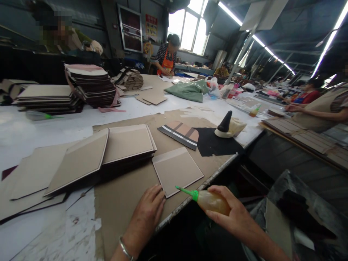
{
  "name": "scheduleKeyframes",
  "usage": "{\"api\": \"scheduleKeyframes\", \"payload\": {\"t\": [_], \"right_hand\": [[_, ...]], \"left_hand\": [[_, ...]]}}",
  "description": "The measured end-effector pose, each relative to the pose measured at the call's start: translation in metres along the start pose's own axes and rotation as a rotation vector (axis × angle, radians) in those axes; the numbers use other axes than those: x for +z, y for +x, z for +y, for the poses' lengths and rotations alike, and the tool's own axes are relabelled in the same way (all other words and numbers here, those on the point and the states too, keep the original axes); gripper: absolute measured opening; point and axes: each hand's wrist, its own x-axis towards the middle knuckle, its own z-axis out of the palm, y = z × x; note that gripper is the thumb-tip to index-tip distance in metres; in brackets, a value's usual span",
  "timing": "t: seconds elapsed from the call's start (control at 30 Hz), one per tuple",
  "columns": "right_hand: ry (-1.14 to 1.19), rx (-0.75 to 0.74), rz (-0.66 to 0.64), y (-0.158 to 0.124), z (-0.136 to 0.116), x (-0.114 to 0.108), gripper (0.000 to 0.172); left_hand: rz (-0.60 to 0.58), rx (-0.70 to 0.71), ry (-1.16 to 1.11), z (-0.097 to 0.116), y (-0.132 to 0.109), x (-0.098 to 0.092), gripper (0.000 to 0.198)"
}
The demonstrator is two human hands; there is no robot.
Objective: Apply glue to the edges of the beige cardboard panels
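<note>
My right hand [231,214] is wrapped round a small amber glue bottle [210,201] with a green nozzle, held just past the table's front edge and pointing left at a square tan card panel [176,170]. My left hand [148,210] lies flat on the brown cardboard sheet [122,195], fingers stretched out, fingertips touching the near corner of that panel. A bracelet shows on the left wrist.
A stack of folded tan boards [108,152] lies to the left. A striped piece [181,134], a black sheet [217,145] and a black cone-topped object [227,125] sit beyond. Taller stacks [92,85] stand at the back. Other people work at the far end and right.
</note>
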Motion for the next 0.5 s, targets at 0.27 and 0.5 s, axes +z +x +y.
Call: {"api": "scheduleKeyframes", "payload": {"t": [0.27, 0.5], "right_hand": [[0.376, 0.199, -0.067, 0.006, -0.002, 0.007, 0.065], [0.804, 0.245, -0.013, -0.012, 0.004, 0.036, 0.069]], "left_hand": [[-0.035, -0.425, -0.510, 0.025, 0.002, -0.007, 0.021], [-0.338, -1.080, -1.590, 0.092, 0.018, 0.015, 0.071]]}}
